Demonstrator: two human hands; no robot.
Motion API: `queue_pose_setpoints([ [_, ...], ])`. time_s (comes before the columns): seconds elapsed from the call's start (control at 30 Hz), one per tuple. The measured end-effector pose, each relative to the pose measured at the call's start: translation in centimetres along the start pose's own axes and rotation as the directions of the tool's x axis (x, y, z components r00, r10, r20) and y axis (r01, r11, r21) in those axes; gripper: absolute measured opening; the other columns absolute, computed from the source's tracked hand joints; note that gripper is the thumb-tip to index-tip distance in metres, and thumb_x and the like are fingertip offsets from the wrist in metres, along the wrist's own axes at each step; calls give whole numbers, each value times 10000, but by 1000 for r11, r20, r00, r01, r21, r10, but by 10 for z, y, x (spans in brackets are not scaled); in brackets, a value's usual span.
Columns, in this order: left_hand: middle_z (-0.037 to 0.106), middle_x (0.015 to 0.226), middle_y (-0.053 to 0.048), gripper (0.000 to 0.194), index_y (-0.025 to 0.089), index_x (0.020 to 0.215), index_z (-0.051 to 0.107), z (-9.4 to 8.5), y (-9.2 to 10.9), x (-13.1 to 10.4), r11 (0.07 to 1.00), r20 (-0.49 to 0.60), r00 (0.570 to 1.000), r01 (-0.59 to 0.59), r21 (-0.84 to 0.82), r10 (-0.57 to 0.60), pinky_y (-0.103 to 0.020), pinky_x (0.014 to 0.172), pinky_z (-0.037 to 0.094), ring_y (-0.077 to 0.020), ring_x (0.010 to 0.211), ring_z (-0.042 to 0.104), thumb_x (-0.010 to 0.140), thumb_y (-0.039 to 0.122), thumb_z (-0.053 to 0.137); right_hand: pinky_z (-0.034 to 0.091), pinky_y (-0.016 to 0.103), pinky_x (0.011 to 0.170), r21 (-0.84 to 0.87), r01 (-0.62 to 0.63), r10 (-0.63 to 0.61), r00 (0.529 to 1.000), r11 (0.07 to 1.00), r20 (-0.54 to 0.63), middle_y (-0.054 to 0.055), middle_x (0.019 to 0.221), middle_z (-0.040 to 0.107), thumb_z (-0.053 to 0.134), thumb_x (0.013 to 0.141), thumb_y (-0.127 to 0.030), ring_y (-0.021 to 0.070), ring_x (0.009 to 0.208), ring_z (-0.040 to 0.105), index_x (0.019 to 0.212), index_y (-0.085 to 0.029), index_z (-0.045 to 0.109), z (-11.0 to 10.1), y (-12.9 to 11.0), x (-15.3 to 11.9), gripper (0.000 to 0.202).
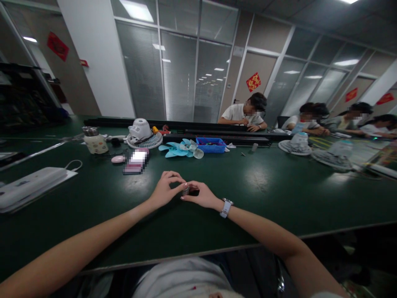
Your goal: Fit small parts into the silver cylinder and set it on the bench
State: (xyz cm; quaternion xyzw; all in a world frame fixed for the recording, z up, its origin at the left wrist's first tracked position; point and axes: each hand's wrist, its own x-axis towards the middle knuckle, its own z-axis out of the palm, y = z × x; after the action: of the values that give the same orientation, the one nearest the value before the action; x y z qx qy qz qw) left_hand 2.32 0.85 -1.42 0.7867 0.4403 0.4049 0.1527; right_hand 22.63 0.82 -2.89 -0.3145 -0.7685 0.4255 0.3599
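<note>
1. Cylinder (185, 191), small, grey and metallic-looking, sits between our fingertips, on the near side of the blue rectangular plastic tray (211, 145) and a little to its left, above or on the dark green smooth tabletop (279, 198); we cannot tell whether it touches the surface.
2. Our bare right hand (203, 194), with a pale-banded watch (226, 208) at its wrist, appears to pinch the cylinder between thumb and fingertips. Our bare left hand (169, 186) is curved, its thumb at the cylinder's top; we cannot tell whether it grips too.
3. We judge a slip the main risk: so small a piece, held only by fingertips, could shoot out if we squeeze off-centre. Our crowded thumbs and fingers could also tilt it or hide how it sits.
4. If dropped, it could roll over the smooth top, perhaps towards the light-blue translucent fan blades (173, 149) just left of the tray.
5. We can read no brand or label. Beyond the tray and to its right, a red diamond-shaped paper (253, 82) bears gold characters, too small for us to make out surely.
</note>
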Motion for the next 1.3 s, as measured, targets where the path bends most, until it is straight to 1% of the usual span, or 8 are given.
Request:
queue_pose_setpoints([
  [0.13, 699, 972, -57, 342, 265, 919, 762, -6, -2, 5, 996, -100, 991, 82, -20, -84, -411, 936, 425, -259, 1033, 542, 826, 556, 608, 518, 403, 937, 9, -26, 26, 1000, 1000, -13, 75, 1084, 698, 811, 687, -393, 198, 969, 666, 1132, -168, 639, 1, -1, 0, 527],
  [0.2, 713, 984, -61, 364, 271, 944, 768, -9, -10, 8, 995, -107, 989, 104, -7, -104, -424, 952, 411, -262, 1025, 554, 822, 570, 601, 516, 404, 947, 9, -32, 32, 999, 999, -19, 75, 1087, 700, 815, 677, -397, 198, 973, 669, 1125, -172, 643, 1, -1, 0, 530],
  [0.43, 714, 967, -62, 335, 319, 878, 793, -2, -42, 8, 994, 120, 988, 90, 63, -98, -460, 943, 397, -272, 997, 547, 787, 587, 614, 517, 407, 949, 24, -26, 27, 1000, 999, -13, 67, 1071, 705, 812, 675, -418, 203, 970, 672, 1110, -179, 652, 1, -3, 0, 522],
  [0.67, 717, 965, -50, 271, 330, 856, 790, 4, -41, 6, 995, 156, 986, 41, 86, -54, -462, 926, 397, -272, 987, 554, 810, 528, 611, 522, 400, 933, -5, -9, 9, 1000, 1000, -3, 77, 1092, 697, 802, 696, -414, 201, 976, 667, 1124, -173, 646, -1, -4, -1, 515],
  [0.83, 739, 973, -51, 330, 288, 890, 778, 1, -40, 8, 994, 135, 987, 83, 73, -92, -453, 948, 397, -270, 988, 599, 843, 528, 555, 511, 399, 947, 21, -10, 10, 1000, 1000, -5, 79, 1087, 700, 807, 689, -415, 201, 980, 667, 1125, -167, 650, 0, -5, -1, 525],
  [0.93, 747, 996, -54, 397, 259, 939, 760, -2, -39, 10, 984, 62, 983, 172, 54, -175, -419, 925, 431, -264, 970, 632, 874, 540, 489, 503, 407, 953, 43, -33, 34, 999, 999, -20, 91, 1096, 700, 784, 713, -438, 208, 988, 665, 1122, -157, 657, 0, -5, 0, 513],
  [1.07, 745, 989, -60, 453, 219, 963, 741, -4, -38, 11, 963, -11, 964, 265, 45, -265, -367, 831, 480, -253, 903, 651, 890, 545, 435, 500, 405, 938, 196, -105, 113, 993, 975, -29, 97, 1087, 706, 721, 755, -511, 224, 1006, 664, 1128, -151, 662, -1, -2, 2, 522],
  [1.3, 735, 981, -55, 440, 212, 970, 732, -3, -37, 10, 964, 23, 970, 239, 116, -244, -350, 800, 469, -248, 900, 637, 904, 508, 414, 476, 375, 904, 458, -186, 257, 962, 869, -96, 72, 948, 725, 704, 734, -590, 222, 917, 663, 1016, -137, 714, -6, 9, 10, 533],
])
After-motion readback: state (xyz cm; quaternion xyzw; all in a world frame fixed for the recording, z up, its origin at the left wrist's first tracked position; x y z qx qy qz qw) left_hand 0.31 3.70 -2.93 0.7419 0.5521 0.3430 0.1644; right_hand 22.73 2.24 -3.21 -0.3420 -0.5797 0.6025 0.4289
